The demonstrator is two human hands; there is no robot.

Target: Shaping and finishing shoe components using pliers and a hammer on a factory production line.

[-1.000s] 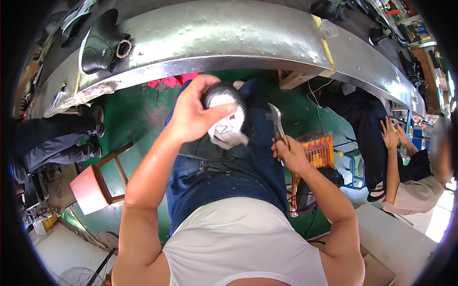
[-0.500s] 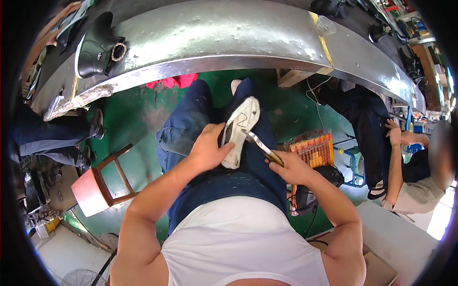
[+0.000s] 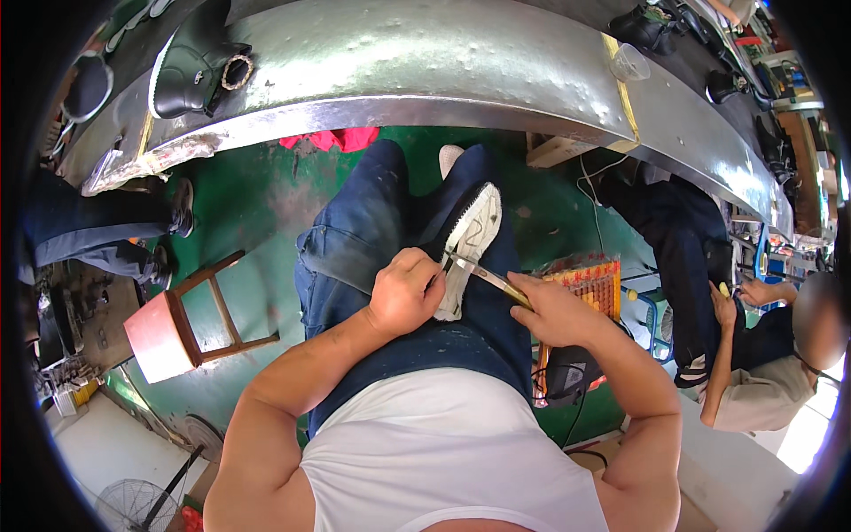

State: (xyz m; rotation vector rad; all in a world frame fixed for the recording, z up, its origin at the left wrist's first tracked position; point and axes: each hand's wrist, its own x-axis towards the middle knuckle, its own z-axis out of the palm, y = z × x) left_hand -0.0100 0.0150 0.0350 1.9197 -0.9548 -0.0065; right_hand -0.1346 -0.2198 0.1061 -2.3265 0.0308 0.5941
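Observation:
A dark boot (image 3: 475, 226) lies on my lap with its whitish sole turned up and a wavy line drawn on it. Its toe points away from me; most of the dark upper is hidden beneath. My left hand (image 3: 406, 288) is closed round the boot's left side, thumb against the sole. In my right hand (image 3: 551, 310) is a plier-like metal tool (image 3: 483, 273) with a yellowish handle. The tool reaches leftward across the sole, its tip at the sole's left edge beside my left fingers.
A metal-topped bench (image 3: 399, 62) runs across ahead, with a black boot (image 3: 191, 71) and a clear plastic cup (image 3: 629, 62) on it. A wooden stool (image 3: 164, 332) lies tipped at left. A co-worker (image 3: 767, 363) sits at right. A fan (image 3: 137, 505) stands at lower left.
The boot has tilted, showing more dark upper along its far left edge. My left hand has shifted right and curled more tightly; the tool's tip has moved to the sole's left edge.

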